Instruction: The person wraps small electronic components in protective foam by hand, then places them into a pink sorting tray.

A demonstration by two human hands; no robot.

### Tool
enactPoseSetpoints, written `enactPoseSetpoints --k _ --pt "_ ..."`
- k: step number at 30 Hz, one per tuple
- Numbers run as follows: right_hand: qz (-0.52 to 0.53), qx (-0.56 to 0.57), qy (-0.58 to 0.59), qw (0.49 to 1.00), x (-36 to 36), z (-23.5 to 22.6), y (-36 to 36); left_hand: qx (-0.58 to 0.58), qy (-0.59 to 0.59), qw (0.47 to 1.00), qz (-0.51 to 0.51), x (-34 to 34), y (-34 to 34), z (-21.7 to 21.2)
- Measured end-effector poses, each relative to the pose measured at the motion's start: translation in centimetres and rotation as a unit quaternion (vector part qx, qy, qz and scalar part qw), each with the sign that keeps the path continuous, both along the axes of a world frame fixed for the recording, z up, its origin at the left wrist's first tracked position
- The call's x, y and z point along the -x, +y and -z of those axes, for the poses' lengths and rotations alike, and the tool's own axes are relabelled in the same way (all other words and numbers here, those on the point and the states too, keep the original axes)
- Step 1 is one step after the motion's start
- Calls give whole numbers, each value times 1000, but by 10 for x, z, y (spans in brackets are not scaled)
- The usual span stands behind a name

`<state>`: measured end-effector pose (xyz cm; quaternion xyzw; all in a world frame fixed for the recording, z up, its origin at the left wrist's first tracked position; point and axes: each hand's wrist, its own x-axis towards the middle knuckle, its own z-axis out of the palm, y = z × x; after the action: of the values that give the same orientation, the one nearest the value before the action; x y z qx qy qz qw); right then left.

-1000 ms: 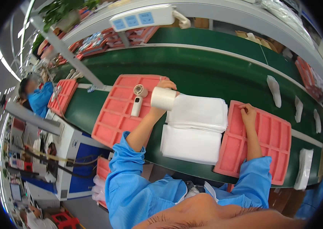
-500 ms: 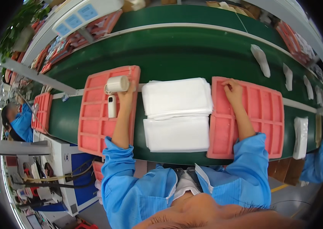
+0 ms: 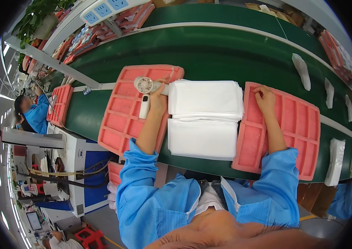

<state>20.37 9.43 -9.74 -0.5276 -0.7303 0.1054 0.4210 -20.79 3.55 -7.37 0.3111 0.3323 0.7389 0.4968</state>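
My left hand [image 3: 158,97] is closed around the handle of a beige handheld fan [image 3: 145,85], its round grille facing up over the left pink foam tray [image 3: 120,120]. Just below the fan, a white device with a small dark window [image 3: 144,106] lies in that tray. My right hand [image 3: 265,98] rests at the upper left part of the right pink foam tray [image 3: 292,128]. Its fingers are loosely bent, with a gap between thumb and forefinger and nothing seen in them. Between the trays lie two stacks of white bags or sheets, an upper stack [image 3: 205,97] and a lower stack [image 3: 203,139].
Several white-wrapped items, among them a long one [image 3: 301,71], lie on the green belt [image 3: 209,50] to the right. A larger wrapped piece [image 3: 334,162] is at the right edge. A co-worker [image 3: 34,112] sits far left beside another pink tray [image 3: 61,103].
The fan has turned in my left hand, so its grille now shows and its handle points right. The whole view has shifted slightly. My right hand looks nearly unchanged.
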Motion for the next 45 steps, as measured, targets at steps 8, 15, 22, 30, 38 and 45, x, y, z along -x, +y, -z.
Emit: enactPoseSetpoints --k 8,15,22,30,38,45 --pt "2 83 95 992 -15 -9 10 -33 158 985 -55 -22 0 -36" --pt "-246 141 304 910 51 -171 -23 -149 432 889 33 -64 19 -97" --pt "-285 29 186 940 93 -172 -47 -351 618 688 -148 -118 49 -99" --pt "-326 -113 55 937 100 -149 -14 -295 681 608 -281 -122 44 -94" --pt "-247 -243 112 931 86 -132 16 -283 496 773 -277 -124 30 -94" --pt "-173 -171 215 946 80 -127 19 -114 694 697 139 -156 20 -63"
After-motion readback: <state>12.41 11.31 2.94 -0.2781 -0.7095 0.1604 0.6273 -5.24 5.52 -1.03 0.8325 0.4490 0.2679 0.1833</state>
